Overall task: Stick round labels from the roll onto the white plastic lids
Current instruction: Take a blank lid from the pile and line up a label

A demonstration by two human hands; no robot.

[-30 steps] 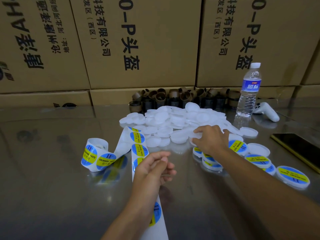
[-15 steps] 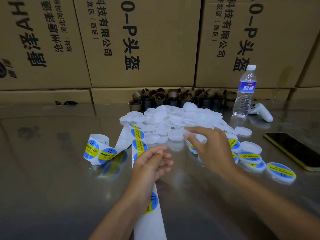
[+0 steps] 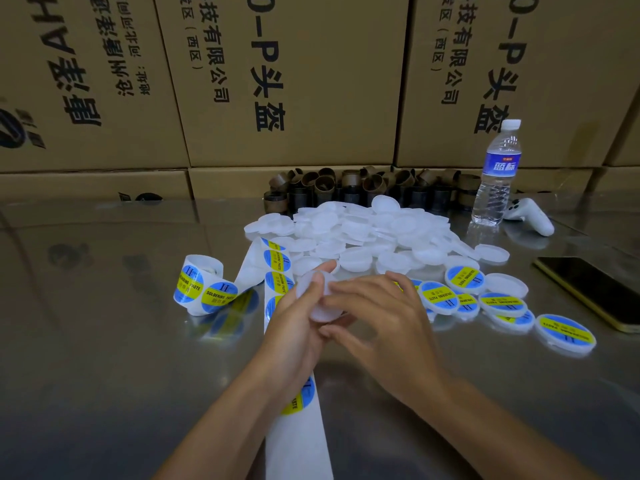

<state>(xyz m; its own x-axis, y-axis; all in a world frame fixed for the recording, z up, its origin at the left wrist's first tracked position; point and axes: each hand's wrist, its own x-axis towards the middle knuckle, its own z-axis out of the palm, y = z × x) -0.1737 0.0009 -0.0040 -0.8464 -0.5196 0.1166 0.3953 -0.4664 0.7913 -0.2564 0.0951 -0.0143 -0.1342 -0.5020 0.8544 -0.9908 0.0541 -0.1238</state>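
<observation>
A white plastic lid is held between both hands above the metal table. My left hand grips its left side, thumb on top. My right hand pinches its right edge with curled fingers. A roll of round blue-and-yellow labels lies left of the hands, and its white backing strip runs under my left wrist toward me. A heap of bare white lids sits behind the hands. Several labelled lids lie to the right.
Cardboard boxes wall off the back. Brown empty roll cores line their foot. A water bottle and a white controller stand at the back right, and a phone lies near the right edge.
My right hand left the lid pile and came back toward me with a white lid. Both hands now meet on that lid, where the left hand held nothing before.
</observation>
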